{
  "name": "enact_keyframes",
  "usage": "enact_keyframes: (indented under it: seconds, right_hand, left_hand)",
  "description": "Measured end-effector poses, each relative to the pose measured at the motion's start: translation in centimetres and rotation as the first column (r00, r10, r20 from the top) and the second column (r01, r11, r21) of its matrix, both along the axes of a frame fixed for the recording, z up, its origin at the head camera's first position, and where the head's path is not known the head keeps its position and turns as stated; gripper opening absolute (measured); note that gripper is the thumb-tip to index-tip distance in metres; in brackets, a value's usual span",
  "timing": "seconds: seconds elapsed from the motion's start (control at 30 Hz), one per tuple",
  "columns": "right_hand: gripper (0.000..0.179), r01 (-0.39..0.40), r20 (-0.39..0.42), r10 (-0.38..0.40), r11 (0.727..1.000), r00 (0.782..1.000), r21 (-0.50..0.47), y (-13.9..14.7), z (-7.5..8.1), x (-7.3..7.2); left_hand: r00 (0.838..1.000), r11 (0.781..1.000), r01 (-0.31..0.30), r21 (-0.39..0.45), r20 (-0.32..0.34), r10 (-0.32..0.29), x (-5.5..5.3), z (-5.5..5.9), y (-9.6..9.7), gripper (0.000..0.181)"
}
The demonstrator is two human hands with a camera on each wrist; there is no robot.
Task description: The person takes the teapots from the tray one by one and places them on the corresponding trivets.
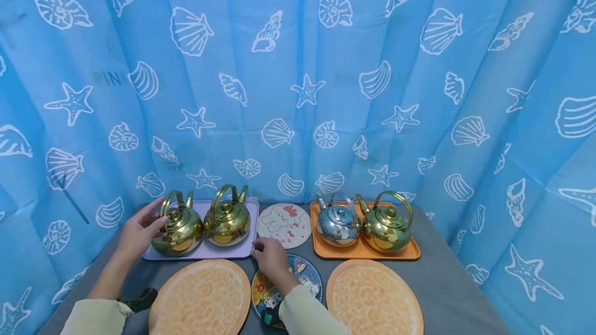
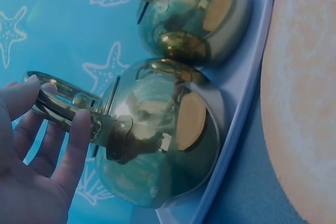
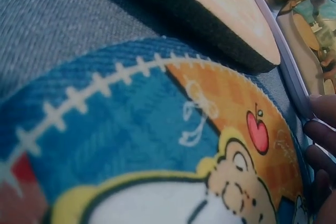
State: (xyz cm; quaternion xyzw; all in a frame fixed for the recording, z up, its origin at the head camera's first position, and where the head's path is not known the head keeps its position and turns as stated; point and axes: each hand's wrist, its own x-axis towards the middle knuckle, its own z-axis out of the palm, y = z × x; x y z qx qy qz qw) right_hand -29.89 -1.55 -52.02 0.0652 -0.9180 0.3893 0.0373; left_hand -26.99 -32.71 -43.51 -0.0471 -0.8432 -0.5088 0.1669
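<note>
Nearer left hand, fingers loosely spread, has the leftmost gold kettle at 3 o'clock; right hand: grip unclear.

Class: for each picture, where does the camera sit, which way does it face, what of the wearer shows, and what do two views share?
Head: worn on the head, facing forward and down at the shell curtain and table; left hand, right hand and sleeves show.
Left wrist: on that wrist, facing two gold kettles, which appear sideways; the left hand shows.
Right wrist: on that wrist, close over the cartoon mat; right fingers show at the right edge.
Shared by head and left wrist: purple tray.
</note>
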Motion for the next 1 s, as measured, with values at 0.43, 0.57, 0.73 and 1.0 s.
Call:
enact_keyframes:
  seconds: [0.43, 0.57, 0.73, 1.0]
  right_hand:
    - [0.023, 0.056, 0.004, -0.056, 0.998, 0.998, -0.007, -0.5, -0.4, -0.4]
    - [0.024, 0.037, 0.015, -0.037, 0.999, 0.999, -0.004, -0.4, -0.4, -0.5]
    - [0.025, 0.013, 0.031, -0.012, 1.000, 0.999, -0.009, -0.2, -0.3, -0.5]
    - [0.024, -0.026, 0.009, 0.027, 1.000, 1.000, -0.008, 0.2, 0.0, -0.6]
  left_hand:
    - [0.999, 0.988, -0.034, 0.148, -0.028, 0.038, 0.7, -0.3, 1.0, 0.052]
    - [0.999, 0.988, -0.034, 0.153, -0.036, 0.040, 0.9, -0.5, 1.3, 0.053]
    - [0.997, 0.982, -0.016, 0.186, -0.068, 0.029, 1.0, -1.0, 1.4, 0.053]
    - [0.992, 0.961, 0.025, 0.275, -0.126, 0.010, 1.3, -0.8, 2.1, 0.055]
